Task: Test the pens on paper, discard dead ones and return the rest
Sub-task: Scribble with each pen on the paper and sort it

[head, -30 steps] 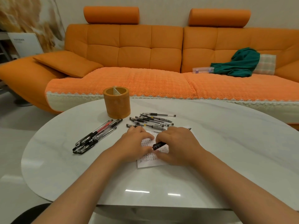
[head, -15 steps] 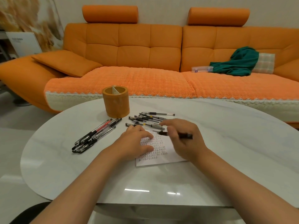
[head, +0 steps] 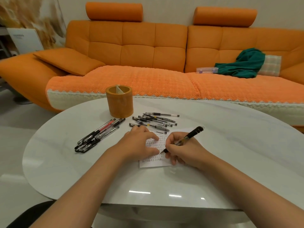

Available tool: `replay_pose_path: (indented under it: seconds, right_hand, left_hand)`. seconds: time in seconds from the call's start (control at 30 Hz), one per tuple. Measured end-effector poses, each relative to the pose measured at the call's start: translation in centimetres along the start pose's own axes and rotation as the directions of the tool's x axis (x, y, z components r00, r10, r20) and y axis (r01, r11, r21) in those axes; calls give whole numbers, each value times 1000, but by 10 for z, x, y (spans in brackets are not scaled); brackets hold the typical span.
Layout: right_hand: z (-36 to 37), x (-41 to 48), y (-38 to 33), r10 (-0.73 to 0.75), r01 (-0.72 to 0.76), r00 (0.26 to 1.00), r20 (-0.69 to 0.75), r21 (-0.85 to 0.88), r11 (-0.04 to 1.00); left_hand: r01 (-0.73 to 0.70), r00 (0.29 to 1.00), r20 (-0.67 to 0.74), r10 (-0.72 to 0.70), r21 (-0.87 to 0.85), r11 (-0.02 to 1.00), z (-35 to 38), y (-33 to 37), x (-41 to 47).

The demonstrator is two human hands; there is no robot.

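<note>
A small white paper [head: 153, 162] covered in rows of test marks lies on the table. My left hand [head: 139, 143] rests flat on its left part. My right hand [head: 184, 148] grips a black pen [head: 189, 136] in a writing hold, tip down on the paper and cap end pointing up to the right. One pile of several pens [head: 154, 120] lies just beyond the paper. A second group of several pens [head: 98, 135], one of them red, lies to the left. An orange round pen holder [head: 119, 102] with an inner divider stands behind both groups.
The white marble-look oval table [head: 230, 153] has bare surface to the right and front. An orange sofa [head: 148, 55] runs behind it, carrying a green cloth [head: 243, 65] and a clear plastic box [head: 207, 70]. A dark seat edge [head: 31, 214] shows at the lower left.
My right hand has turned the pen from lying sideways in its fingers into a writing hold and lowered the tip onto the paper. My left hand stays on the paper.
</note>
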State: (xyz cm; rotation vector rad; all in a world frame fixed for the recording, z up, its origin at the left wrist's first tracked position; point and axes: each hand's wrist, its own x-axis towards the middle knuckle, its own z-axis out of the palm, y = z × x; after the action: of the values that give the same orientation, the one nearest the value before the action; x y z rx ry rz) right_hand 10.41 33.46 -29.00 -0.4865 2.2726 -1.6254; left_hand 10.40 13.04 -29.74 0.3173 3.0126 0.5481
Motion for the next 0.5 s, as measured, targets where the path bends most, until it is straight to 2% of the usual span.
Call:
replay_pose_path:
  seconds: [0.27, 0.37, 0.5]
  right_hand:
    - [-1, -5, 3, -54, 58, 998, 46, -90, 994]
    - [1, -3, 7, -98, 104, 994, 38, -177, 979]
    - [0, -1, 11, -129, 134, 991, 38, -169, 976]
  left_hand:
    - [1, 1000, -6, -1, 47, 999, -1, 4, 0]
    - [-10, 1000, 10, 10, 0, 1000, 1, 4, 2]
    - [-18, 999, 28, 19, -44, 999, 2, 1, 3]
